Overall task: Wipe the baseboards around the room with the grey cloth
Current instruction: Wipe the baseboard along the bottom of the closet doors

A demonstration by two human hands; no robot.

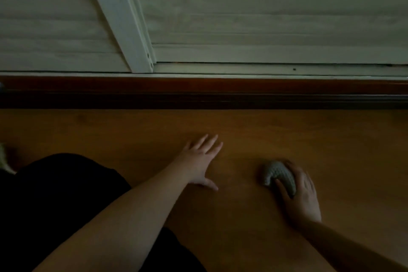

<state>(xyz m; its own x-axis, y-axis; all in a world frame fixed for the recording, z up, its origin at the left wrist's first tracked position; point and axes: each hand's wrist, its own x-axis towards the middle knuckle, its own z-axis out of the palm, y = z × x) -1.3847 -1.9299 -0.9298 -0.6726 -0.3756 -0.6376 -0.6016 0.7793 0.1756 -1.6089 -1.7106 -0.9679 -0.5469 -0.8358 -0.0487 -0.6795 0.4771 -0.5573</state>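
Right hand (301,194) grasps the grey cloth (280,175), bunched into a wad. Fingers curl over its far and right sides, thumb comes up the near side. The cloth sticks out ahead and to the left of the palm and appears to rest on the wooden floor (331,139); the dim light leaves the contact hard to confirm.

Left hand (202,161) holds nothing. Fingers straight and spread, palm down on the floor, looks like a brace for body weight. It sits to the left of the cloth hand, well apart, and a bit further forward.

Key relation: the baseboard (242,95), a dark reddish strip, lies straight ahead of the grip, beyond the cloth, with bare floor between. Its long axis runs left-right across the whole view, square to the direction the right forearm points. Cloth and baseboard are apart, no contact.

Judgement: the wiping stroke is not under way here. The cloth hand has to go forward to the strip first, then travel sideways along it. The left hand's fingertips are somewhat nearer the baseboard, but the right hand carries the cloth, so the reach falls to the right.

Above the baseboard: a white sliding frame (123,28) with pale slatted panels behind it.
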